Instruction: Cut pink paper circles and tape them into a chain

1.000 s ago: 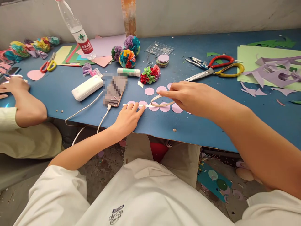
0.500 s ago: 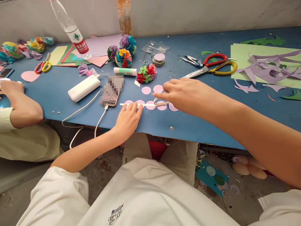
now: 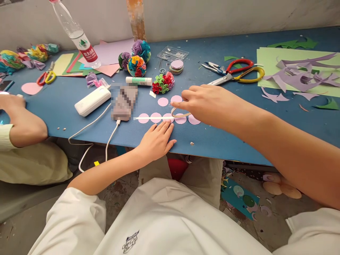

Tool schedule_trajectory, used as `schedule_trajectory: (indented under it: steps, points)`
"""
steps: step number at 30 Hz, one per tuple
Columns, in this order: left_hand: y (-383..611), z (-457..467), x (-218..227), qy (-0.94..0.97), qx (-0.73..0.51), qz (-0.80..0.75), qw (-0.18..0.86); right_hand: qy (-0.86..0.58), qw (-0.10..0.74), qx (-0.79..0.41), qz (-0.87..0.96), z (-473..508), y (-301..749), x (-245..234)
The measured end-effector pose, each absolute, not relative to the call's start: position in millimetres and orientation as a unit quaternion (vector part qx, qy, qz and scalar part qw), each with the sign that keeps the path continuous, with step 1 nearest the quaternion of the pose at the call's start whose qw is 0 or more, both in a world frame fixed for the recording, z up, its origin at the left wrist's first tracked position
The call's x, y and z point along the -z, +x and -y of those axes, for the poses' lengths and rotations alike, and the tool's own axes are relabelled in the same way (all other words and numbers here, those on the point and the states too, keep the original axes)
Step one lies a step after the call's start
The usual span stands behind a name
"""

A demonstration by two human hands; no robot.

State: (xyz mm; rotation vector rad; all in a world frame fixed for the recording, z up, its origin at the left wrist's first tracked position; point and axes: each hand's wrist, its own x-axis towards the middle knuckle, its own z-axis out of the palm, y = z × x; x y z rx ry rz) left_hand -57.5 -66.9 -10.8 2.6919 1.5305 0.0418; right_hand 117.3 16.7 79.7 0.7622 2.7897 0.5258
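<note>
A row of pink paper circles (image 3: 155,117) lies on the blue table (image 3: 239,134), joined by a thin white strip (image 3: 148,118). My left hand (image 3: 158,140) lies flat and open near the table's front edge, its fingertips touching the circles. My right hand (image 3: 204,102) is closed in a pinch on a curled beige strip (image 3: 179,114) that loops over the right end of the row. Two more pink circles (image 3: 163,101) lie just behind.
A phone (image 3: 122,102) on a cable and a white power bank (image 3: 92,100) sit left of the row. Behind are a glue stick (image 3: 138,80), paper flower balls (image 3: 136,66), a bottle (image 3: 79,37) and scissors (image 3: 236,72). Another person's arm (image 3: 23,124) rests at the left.
My left hand has slid right and back toward the table's edge, uncovering the left circles. My right hand has shifted slightly left with the curled strip.
</note>
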Motion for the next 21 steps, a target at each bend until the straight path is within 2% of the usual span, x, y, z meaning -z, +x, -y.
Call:
schedule_trajectory:
  steps: [7, 15, 21]
  points:
    - [-29.3, 65.7, 11.5, 0.878, -0.050, -0.474, 0.031, 0.279, 0.116, -0.158, -0.940, -14.4, 113.2, -82.4]
    - [-28.3, 64.3, 14.3, 0.875, -0.044, -0.478, 0.072, 0.257, 0.074, -0.187, -0.945, -18.0, 115.7, -73.2]
    - [-27.5, 64.4, 16.6, 0.872, -0.051, -0.481, 0.074, 0.263, 0.092, -0.191, -0.941, -16.5, 114.6, -74.7]
